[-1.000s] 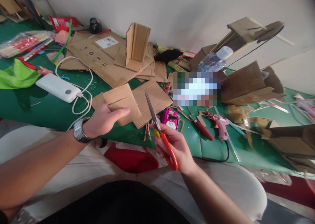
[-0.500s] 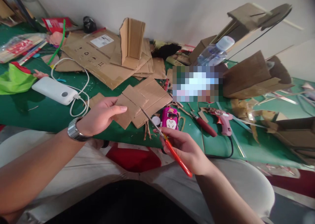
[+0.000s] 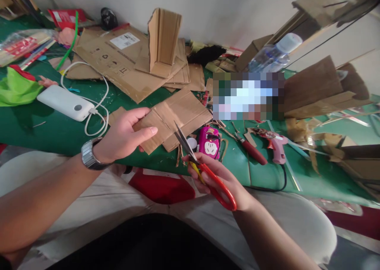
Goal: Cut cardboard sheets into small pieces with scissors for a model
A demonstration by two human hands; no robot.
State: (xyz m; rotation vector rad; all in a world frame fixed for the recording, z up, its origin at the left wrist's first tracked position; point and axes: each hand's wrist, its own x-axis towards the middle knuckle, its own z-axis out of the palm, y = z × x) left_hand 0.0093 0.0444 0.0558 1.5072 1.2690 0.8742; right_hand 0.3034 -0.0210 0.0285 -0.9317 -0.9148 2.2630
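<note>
My left hand (image 3: 130, 135) pinches a small piece of cardboard (image 3: 156, 133) between thumb and fingers, over the table's near edge. In my right hand (image 3: 216, 177) is a pair of scissors (image 3: 218, 187) with red and yellow handles. Their blades point up and left, slightly parted, with the tips at the right edge of the held cardboard. Whether the blades touch it I cannot tell. Behind the held piece lies another flat cardboard sheet (image 3: 190, 113). A pink toy-like box (image 3: 209, 142) sits just beyond my right hand.
On the green table (image 3: 71, 137) lie a white power bank (image 3: 65, 102) with a cable, a flattened carton (image 3: 118, 70), a folded cardboard piece (image 3: 164, 42), a red-handled tool (image 3: 252, 151) and a pink glue gun (image 3: 277, 147). A plastic bottle (image 3: 273, 58) and cardboard structures (image 3: 314, 86) stand at right.
The scissors have turned in my right hand, so their blades and both handles show more clearly. The held cardboard has tilted a little. The whole view has shifted slightly.
</note>
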